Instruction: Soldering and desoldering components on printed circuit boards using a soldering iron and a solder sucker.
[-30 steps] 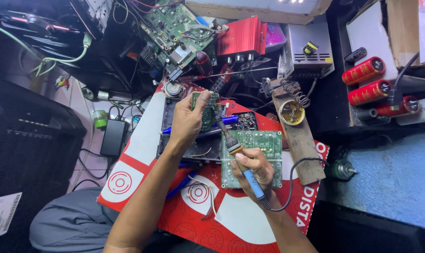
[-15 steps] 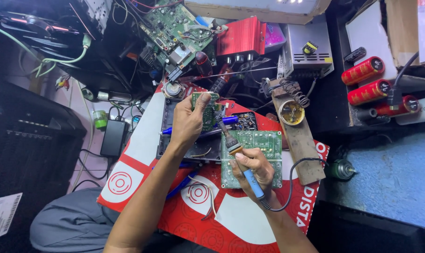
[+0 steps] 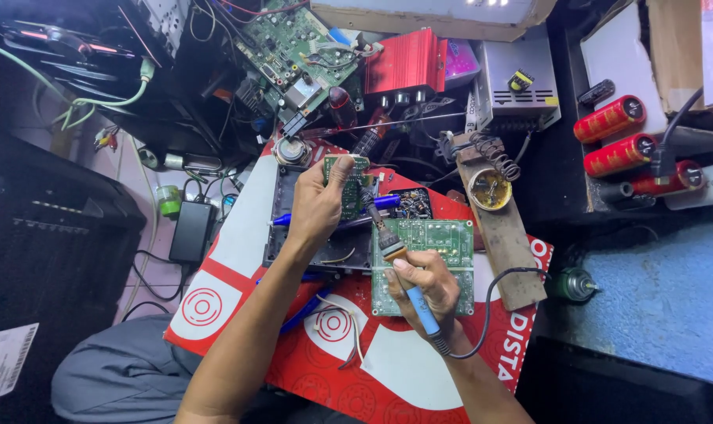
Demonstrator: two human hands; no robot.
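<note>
Across the last second nothing shifts; both hands hold position, so work stays at the same joint. The left hand (image 3: pixel 317 208), wrist raised, has its fingers grasping a small green circuit board (image 3: pixel 348 184) above the black chassis (image 3: pixel 313 247). The right hand (image 3: pixel 427 286) has fingers clenched around a blue-handled soldering iron (image 3: pixel 399 263), tip angled up-left toward that board.

My left hand (image 3: pixel 318 206) and right hand (image 3: pixel 423 286) are hemmed in on the far side by the big circuit board (image 3: pixel 289 47), red box (image 3: pixel 407 63) and wooden iron stand (image 3: pixel 498 228), so the only open way is near me over the red-and-white mat (image 3: pixel 215 298).
</note>
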